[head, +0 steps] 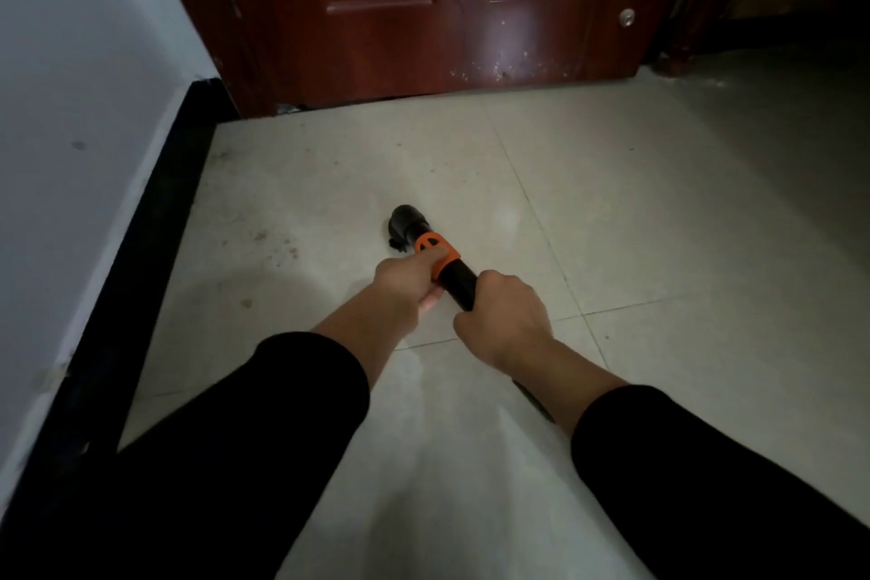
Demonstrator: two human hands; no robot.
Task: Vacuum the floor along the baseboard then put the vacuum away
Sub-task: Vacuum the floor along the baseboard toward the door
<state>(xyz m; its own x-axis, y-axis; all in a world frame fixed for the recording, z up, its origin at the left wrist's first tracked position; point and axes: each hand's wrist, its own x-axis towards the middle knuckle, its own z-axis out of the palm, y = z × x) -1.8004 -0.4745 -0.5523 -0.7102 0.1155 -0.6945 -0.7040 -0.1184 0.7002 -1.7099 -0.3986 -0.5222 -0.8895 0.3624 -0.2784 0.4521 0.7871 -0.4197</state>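
Both arms reach forward, sleeves black. The left hand (409, 278) curls round the orange collar (440, 250) of the vacuum (459, 282); the right hand (503, 320) grips the black tube just behind (fingers wrapped under, hidden). The vacuum's nozzle (407, 224) meets the floor (612, 226), well apart from the baseboard (141, 259) along the left edge. Open tile spreads right; a door (423, 14) bounds the far edge.

Dim, soft-focus frame with dark corners, wide-angle bending, and faint glare on the floor (508, 221).
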